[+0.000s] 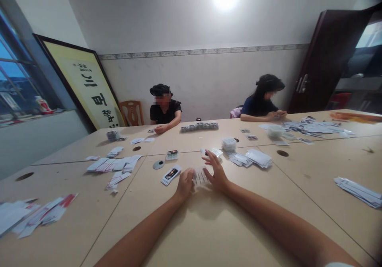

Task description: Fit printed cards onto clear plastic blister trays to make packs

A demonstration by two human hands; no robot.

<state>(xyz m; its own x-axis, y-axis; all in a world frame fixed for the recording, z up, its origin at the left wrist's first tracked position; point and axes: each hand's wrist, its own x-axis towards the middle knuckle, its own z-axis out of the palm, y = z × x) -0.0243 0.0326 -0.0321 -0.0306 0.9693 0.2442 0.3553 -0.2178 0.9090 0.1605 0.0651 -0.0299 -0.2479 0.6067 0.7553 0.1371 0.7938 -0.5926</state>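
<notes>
A clear plastic case (200, 177), or a small stack of them, stands just above the table between my hands. My left hand (185, 183) is closed around its left side. At its right side, my right hand (217, 173) has its fingers spread, with the thumb close to or touching the plastic. Just left of my left hand lies a pile of printed cards (171, 174) with a dark picture on top. Beyond it are a clear box with a dark card (172, 155) and a grey round disc (158, 164). Behind my right hand sits a stack of clear cases (229, 144).
Two people sit across the table (179, 235), handling small items. White paper packets (113, 164) lie left, more packets (258, 158) right, and a flat bundle (358, 191) far right. A long row of cases (199, 127) stands at the back. Cable holes (282, 153) pierce the tabletop.
</notes>
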